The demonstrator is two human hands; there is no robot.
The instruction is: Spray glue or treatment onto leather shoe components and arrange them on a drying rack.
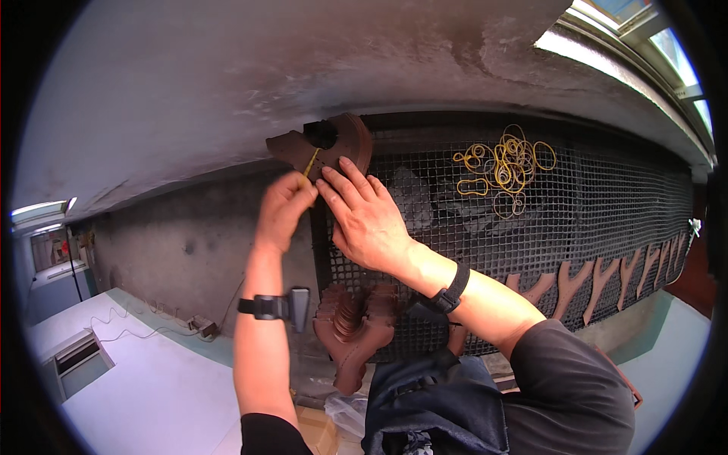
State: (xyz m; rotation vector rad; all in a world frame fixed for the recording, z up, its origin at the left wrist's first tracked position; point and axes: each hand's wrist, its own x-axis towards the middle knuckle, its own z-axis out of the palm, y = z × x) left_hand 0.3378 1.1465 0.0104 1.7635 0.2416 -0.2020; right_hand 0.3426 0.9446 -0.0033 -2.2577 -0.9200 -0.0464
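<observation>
The lower end of the yellow band (311, 161) was hidden in the left hand (287, 208), part of the brown pieces (356, 144) lay covered beneath the right hand (370, 227), the tangled loops (509, 167) at right were too fine to count, and the near edge cut off the dark sleeves (572, 390).

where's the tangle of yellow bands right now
In the head view, the tangle of yellow bands lies on the black mesh, to the right of the right hand and slightly farther from the body.

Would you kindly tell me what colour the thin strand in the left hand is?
The strand is yellow; it shows in the head view.
</observation>
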